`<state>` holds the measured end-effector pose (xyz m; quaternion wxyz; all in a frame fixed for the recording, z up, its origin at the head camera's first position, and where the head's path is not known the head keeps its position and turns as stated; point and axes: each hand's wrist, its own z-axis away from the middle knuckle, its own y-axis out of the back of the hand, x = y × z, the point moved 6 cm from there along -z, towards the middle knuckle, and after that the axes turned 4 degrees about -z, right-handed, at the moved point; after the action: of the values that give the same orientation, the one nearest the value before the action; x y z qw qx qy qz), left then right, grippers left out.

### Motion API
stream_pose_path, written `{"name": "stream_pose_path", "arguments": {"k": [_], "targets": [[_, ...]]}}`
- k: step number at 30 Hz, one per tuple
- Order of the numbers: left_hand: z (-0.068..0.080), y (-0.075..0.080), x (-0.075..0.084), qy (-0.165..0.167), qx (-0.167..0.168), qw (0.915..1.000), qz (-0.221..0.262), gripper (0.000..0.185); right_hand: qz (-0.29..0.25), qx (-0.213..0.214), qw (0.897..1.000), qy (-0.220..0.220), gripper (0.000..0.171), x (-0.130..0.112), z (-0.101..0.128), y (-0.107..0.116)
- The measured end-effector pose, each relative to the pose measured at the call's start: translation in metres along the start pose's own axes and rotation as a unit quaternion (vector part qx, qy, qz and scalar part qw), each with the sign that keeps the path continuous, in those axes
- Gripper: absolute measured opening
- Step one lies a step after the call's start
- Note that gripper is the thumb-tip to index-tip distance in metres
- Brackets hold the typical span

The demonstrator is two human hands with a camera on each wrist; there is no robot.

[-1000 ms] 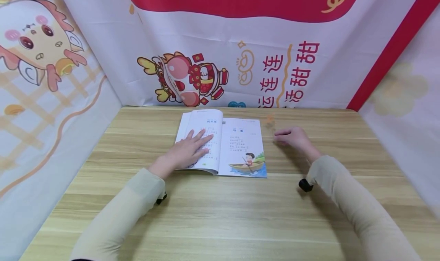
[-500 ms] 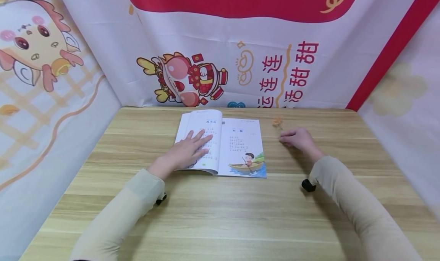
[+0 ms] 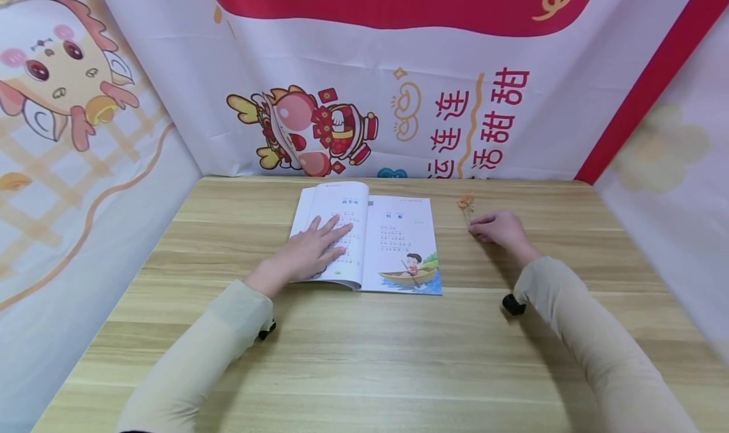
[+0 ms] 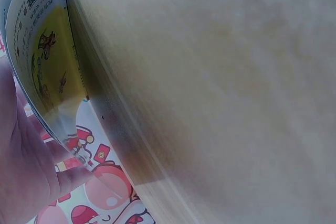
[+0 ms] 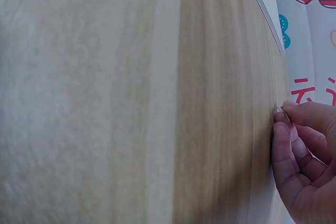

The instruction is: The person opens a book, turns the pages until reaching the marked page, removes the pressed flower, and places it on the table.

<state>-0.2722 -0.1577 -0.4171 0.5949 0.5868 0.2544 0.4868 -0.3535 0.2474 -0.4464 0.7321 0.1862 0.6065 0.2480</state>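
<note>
From my feed I can read large red Chinese characters on the banner (image 3: 398,104) behind the table: "连连" in one column and "甜甜" to its right, with the characters beneath them cut off by the table edge. The open book (image 3: 393,243) carries printed Chinese headings and verse, too small to read. A QR code sits on its cover in the left wrist view.

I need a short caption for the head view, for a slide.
Left hand flat on open book; right hand pinches small orange sprig.
</note>
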Motion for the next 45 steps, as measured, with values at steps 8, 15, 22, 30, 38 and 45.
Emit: {"name": "stream_pose_path", "arguments": {"k": [8, 15, 22, 30, 38, 45], "targets": [[0.001, 0.002, 0.002, -0.003, 0.000, 1.0000, -0.001, 0.062, -0.013, 0.000, 1.000, -0.002, 0.032, -0.001, 0.002, 0.000], [0.001, 0.004, 0.004, -0.006, 0.002, 1.0000, 0.004, 0.062, -0.017, 0.004, 1.000, 0.003, 0.028, -0.001, 0.003, 0.001], [0.001, 0.004, 0.005, -0.006, 0.006, 1.0000, -0.001, 0.061, 0.000, 0.013, 1.000, 0.013, 0.026, -0.002, 0.004, 0.002], [0.001, 0.005, 0.006, -0.006, 0.006, 1.0000, -0.002, 0.061, 0.017, 0.015, 0.999, 0.024, 0.027, -0.002, 0.003, 0.003], [-0.001, 0.013, 0.010, -0.018, 0.018, 0.9993, -0.026, 0.060, -0.020, 0.011, 1.000, 0.017, 0.031, -0.001, 0.004, 0.006], [-0.001, 0.020, 0.016, -0.011, 0.018, 0.9980, -0.060, 0.059, -0.032, -0.002, 0.999, 0.026, 0.037, -0.021, 0.013, 0.004]]}}
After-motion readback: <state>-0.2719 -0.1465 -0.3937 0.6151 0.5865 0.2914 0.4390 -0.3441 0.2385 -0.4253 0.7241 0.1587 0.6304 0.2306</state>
